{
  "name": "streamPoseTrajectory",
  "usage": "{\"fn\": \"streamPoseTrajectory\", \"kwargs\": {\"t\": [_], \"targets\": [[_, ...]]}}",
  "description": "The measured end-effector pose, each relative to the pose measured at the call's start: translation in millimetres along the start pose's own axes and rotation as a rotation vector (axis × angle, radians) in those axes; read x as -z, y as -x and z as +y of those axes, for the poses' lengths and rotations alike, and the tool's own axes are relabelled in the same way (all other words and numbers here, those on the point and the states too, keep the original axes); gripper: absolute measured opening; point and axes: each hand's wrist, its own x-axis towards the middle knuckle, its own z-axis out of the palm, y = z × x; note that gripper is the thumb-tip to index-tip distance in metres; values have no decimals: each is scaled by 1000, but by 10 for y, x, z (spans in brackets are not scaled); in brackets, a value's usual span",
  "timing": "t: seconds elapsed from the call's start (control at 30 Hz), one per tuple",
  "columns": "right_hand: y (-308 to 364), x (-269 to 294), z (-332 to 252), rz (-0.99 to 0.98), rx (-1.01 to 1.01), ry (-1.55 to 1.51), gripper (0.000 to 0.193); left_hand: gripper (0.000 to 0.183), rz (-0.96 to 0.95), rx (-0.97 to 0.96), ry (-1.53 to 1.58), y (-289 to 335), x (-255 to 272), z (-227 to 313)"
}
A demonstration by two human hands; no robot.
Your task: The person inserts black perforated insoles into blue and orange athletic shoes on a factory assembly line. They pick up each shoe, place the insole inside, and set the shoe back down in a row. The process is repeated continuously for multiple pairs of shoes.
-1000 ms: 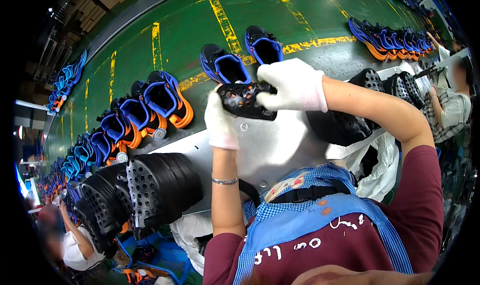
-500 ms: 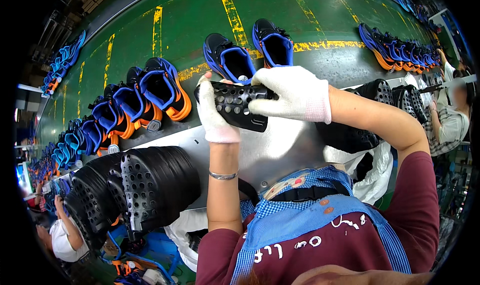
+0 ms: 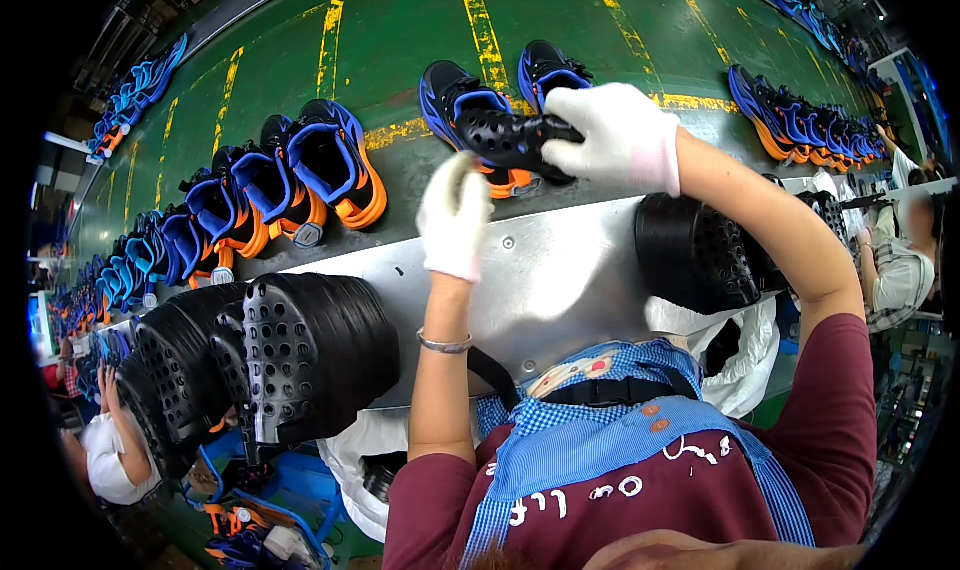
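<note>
Worn yellow stripes [image 3: 484, 30] mark a green surface [image 3: 400, 40].

My white knitted-cloth gloves [image 3: 453, 220] look matt, finely textured. The black, perforated, curved plastic insert [image 3: 492, 132] I grip shows a smooth, faint gloss. Silver sheet-metal ledge [image 3: 560, 305]: smooth, glaring; yellow painted stripes [image 3: 330, 45]: worn, flaking.

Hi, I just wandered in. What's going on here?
A person in white gloves is handling a black perforated shoe insert. The right hand grips one end of it, in front of a black-and-blue sneaker; whether they touch is unclear. The left hand is raised nearby, holding nothing. More sneakers line the green surface, and stacks of similar inserts lie on both sides.
</note>
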Motion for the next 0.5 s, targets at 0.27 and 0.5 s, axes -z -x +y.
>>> {"fn": "streamPoseTrajectory", "kwargs": {"t": [0.27,0.5], "targets": [[-684,-336,24,-192,-89,317,25,30,39,-537,-622,-209,-384,-164],[-1091,-762,126,-280,-222,144,27,35,-248,-143,-902,-404,-483,151]]}}
